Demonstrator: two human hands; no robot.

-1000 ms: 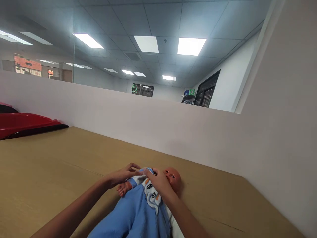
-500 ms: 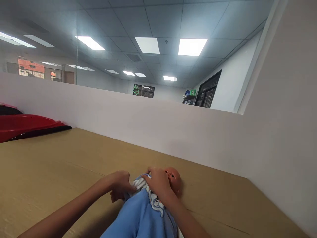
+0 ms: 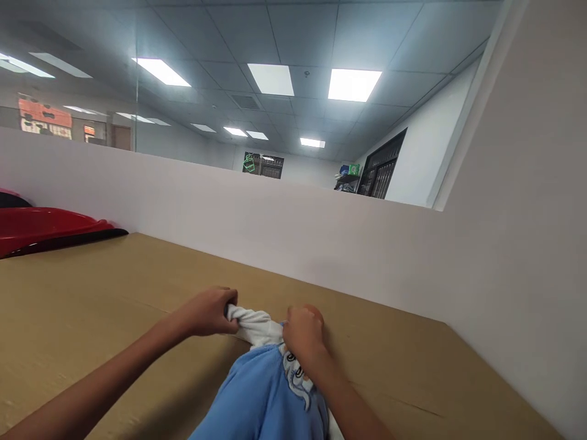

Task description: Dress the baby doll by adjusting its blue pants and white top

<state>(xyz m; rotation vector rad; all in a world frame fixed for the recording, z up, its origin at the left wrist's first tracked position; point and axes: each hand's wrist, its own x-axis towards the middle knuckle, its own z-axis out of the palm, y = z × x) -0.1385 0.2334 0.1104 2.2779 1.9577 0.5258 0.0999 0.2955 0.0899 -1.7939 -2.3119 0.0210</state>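
Observation:
A baby doll in a blue outfit [image 3: 257, 391] with a white animal appliqué lies on the brown tabletop [image 3: 151, 293]. My left hand [image 3: 213, 311] is closed around the end of the white sleeve [image 3: 259, 329], which stretches out sideways from the outfit. At the shoulder and collar, my right hand [image 3: 303, 333] is closed on the outfit's cloth, with its fingertips partly hidden. Behind that hand, only the top of the doll's head [image 3: 315, 311] shows. The doll's arm is out of sight.
A low white wall [image 3: 284, 226] runs along the table's far edge and meets a side wall on the right. A red plastic item [image 3: 50, 223] with a black edge sits at the far left. Glass above the wall shows a lit room.
My left hand has moved up and outward, drawing the white sleeve out straight. My right hand has closed and shifted slightly right, covering more of the doll's head.

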